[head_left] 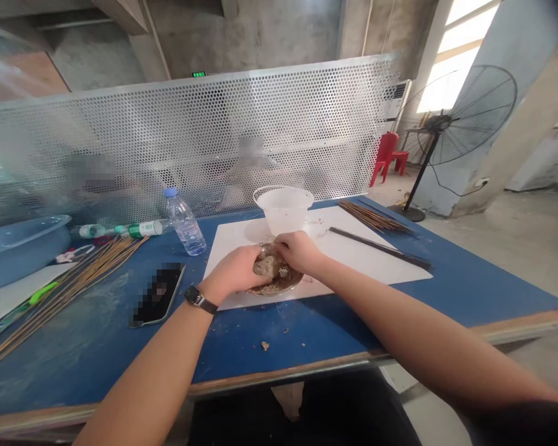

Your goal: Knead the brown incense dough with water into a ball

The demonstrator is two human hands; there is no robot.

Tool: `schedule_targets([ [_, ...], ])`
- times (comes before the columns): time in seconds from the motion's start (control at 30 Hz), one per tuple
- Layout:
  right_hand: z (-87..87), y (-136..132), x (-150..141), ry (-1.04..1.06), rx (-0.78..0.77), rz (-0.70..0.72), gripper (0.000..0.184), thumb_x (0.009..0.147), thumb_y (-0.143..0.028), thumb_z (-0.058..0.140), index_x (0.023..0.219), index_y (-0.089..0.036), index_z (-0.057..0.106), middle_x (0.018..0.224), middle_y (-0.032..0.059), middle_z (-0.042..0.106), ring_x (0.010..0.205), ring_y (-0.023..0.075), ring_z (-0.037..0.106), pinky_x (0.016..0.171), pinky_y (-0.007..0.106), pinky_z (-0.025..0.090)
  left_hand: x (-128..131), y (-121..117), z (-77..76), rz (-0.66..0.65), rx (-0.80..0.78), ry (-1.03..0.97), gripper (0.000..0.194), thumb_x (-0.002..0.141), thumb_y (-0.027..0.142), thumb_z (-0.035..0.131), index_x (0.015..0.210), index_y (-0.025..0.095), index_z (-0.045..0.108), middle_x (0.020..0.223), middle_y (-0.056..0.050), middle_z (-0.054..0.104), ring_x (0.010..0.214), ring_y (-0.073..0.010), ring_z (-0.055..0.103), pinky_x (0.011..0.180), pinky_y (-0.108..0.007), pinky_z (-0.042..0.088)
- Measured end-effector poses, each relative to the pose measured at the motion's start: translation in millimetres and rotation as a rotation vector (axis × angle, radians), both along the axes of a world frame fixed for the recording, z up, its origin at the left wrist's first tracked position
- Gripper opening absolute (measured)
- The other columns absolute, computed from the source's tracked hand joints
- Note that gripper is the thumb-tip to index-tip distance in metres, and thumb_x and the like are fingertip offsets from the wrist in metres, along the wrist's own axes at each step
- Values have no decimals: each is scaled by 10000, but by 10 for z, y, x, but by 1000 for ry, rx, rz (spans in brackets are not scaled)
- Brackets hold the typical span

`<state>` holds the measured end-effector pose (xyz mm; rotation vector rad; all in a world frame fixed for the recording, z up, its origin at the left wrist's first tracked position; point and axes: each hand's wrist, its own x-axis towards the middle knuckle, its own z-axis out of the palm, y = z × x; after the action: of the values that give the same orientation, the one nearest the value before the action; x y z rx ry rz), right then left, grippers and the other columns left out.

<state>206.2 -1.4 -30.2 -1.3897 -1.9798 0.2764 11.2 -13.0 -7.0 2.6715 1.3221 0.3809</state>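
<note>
Left grip (232, 271): half closed, fingers curled over the near side of the lump. Right grip (297, 251): half closed, fingers pressing on the lump's far side from above. Watch (195, 298) on the left wrist.

Lump (267, 266): pale, rough, flecked with brown, held between both grips at the centre of the dish (272, 291), which is smeared brown. Judged soft and crumbly: fairly light, likely to break if pinched, and best cupped from beneath with both palms.

Dish sits on a white board (372, 254) on the blue counter (469, 297). Around the dish: cup (283, 210) at 12 o'clock; bottle (183, 223) at 10; phone (158, 294) at 8; long skewers (88, 291) at 9; shorter skewers (372, 217) at 2; dark rod (379, 248) at 3; crumb (265, 345) at 6.

Farther out: basin (18, 248) at 9; perforated screen (190, 136) at 12, with two blurred people behind it; fan (465, 118) at 2.
</note>
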Motion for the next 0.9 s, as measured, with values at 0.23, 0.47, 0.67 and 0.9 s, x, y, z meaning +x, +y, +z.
schedule_targets([
  [0.23, 11, -4, -3, 64, -46, -42, 199, 781, -198, 762, 636, -177, 627, 688, 17, 690, 661, 149, 575, 602, 260, 385, -19, -49, 32, 13, -11, -20, 209, 738, 398, 695, 775, 232, 573, 777, -32, 713, 710, -239, 663, 587, -303, 394],
  [0.47, -19, 132, -27, -126, 38, 11, 342, 963, -265, 552, 643, -174, 633, 664, 54, 677, 631, 162, 534, 611, 297, 332, 49, -66, -33, 92, 13, -137, 281, 732, 466, 739, 875, 236, 666, 887, -49, 750, 790, -261, 685, 617, -311, 426],
  [0.67, 24, 372, 95, -109, 48, 88, 181, 885, -128, 596, 762, -164, 724, 803, 64, 751, 760, 186, 616, 700, 288, 396, 241, -55, -127, 218, 90, -175, 324, 803, 539, 683, 842, 221, 635, 894, -74, 742, 808, -279, 674, 619, -329, 415],
  [0.9, 29, 349, 134, 29, 16, 77, 344, 788, -328, 787, 572, -183, 562, 600, -10, 623, 622, 139, 534, 602, 270, 370, 142, -14, -90, 63, -13, -190, 267, 796, 476, 716, 868, 228, 647, 867, -36, 735, 768, -236, 675, 627, -316, 454],
])
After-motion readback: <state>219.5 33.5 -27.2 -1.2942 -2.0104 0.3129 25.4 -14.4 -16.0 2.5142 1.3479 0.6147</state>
